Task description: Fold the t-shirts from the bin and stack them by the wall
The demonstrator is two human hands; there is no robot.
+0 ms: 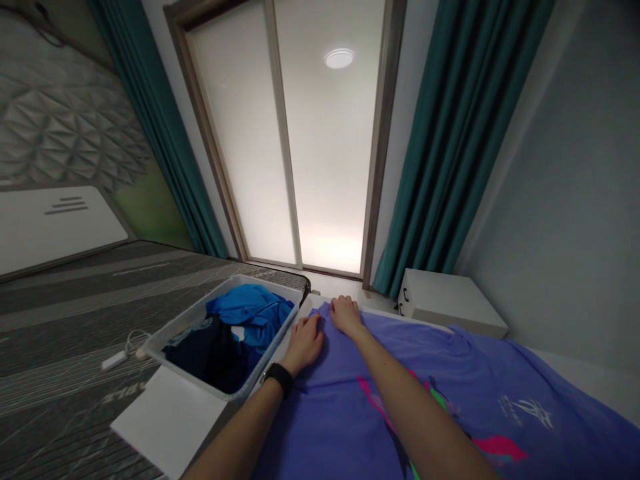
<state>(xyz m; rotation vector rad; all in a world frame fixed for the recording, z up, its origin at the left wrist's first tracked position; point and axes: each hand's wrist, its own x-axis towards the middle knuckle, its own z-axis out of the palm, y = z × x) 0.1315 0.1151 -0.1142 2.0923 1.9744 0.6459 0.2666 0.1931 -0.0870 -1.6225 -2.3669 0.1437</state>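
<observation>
A purple T-shirt (330, 393) with pink and green print and a white logo lies spread over a white surface. At its far left corner, my left hand (306, 341), with a black watch on the wrist, has its fingers bent onto the fabric edge. Just to the right, my right hand (345, 315) grips the far edge of the shirt with curled fingers. Small folds of cloth bunch up between the two hands. The fingertips are partly hidden.
Left of the shirt, a clear plastic bin (175, 380) holds blue and dark clothes (253, 310) on a grey patterned bed (65, 320). Near it are a white board (170, 420) and a white power strip (114, 361). A white cabinet (453, 300) stands behind right, beside a teal curtain (450, 147).
</observation>
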